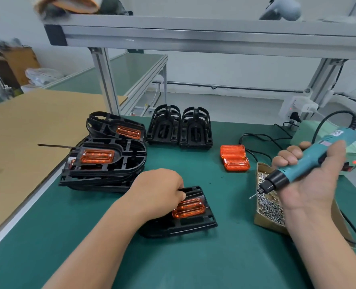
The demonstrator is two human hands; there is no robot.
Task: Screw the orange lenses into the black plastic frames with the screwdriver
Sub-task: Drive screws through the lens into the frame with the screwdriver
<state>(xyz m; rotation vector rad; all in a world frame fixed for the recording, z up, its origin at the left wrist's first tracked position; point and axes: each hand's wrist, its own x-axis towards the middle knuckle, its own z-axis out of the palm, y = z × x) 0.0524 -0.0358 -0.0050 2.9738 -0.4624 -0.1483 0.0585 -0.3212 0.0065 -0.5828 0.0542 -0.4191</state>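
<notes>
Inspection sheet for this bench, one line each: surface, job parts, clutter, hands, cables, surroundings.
Surface: green mat; cardboard sheet on its left.
Job's things: black frame with orange lens seated, front; stack of lensed frames, left; two empty frames standing at back; two loose lenses mid-mat; screw box, right.
Clutter: thin dark strip jutting from the stack over the cardboard.
Hands: left hand holds the front frame, fingers curled; right hand grips the screwdriver above the screw box.
Cables: black cables looped on the mat behind the loose lenses.
Surroundings: aluminium rack overhead; second bench behind; power strip, right rear.
</notes>
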